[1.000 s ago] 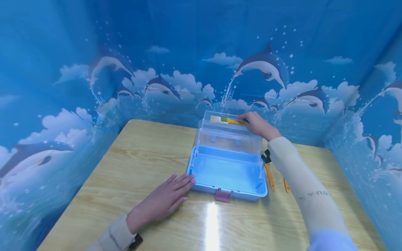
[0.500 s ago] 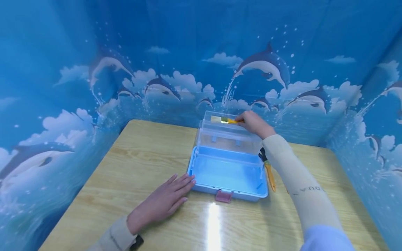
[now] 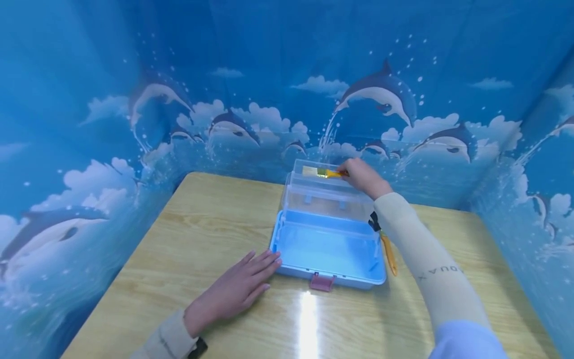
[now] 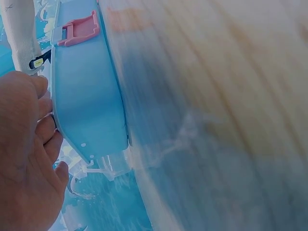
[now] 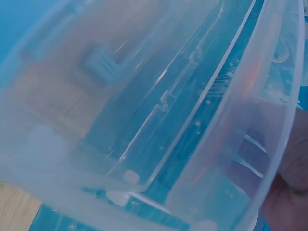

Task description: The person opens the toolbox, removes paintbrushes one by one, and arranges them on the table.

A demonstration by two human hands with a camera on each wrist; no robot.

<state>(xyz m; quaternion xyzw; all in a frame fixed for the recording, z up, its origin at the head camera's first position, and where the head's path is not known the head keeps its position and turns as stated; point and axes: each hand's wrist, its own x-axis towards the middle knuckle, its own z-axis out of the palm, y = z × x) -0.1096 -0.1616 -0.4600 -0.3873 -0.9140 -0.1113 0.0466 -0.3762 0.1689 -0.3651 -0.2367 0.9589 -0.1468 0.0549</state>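
In the head view a light blue plastic box stands with its clear lid raised at the back. My right hand pinches the yellow handle of a flat paintbrush at the lid's upper tray. The bristles point left, and my fingers cover the handle's end. In the right wrist view this hand shows partly through the clear plastic, with a blurred orange streak nearby. My left hand rests fingers extended at the box's front left corner. The left wrist view shows its fingertips touching the box rim.
To the right of the box lies another paintbrush with an orange handle and black bristles, partly behind my right sleeve. A pink latch hangs at the box front. Wood-grain tabletop extends left; a dolphin-print curtain surrounds the table.
My right hand and forearm have shifted slightly left and toward me. A second orange handle at the right is now hidden behind the sleeve. My left hand stays at the box corner.
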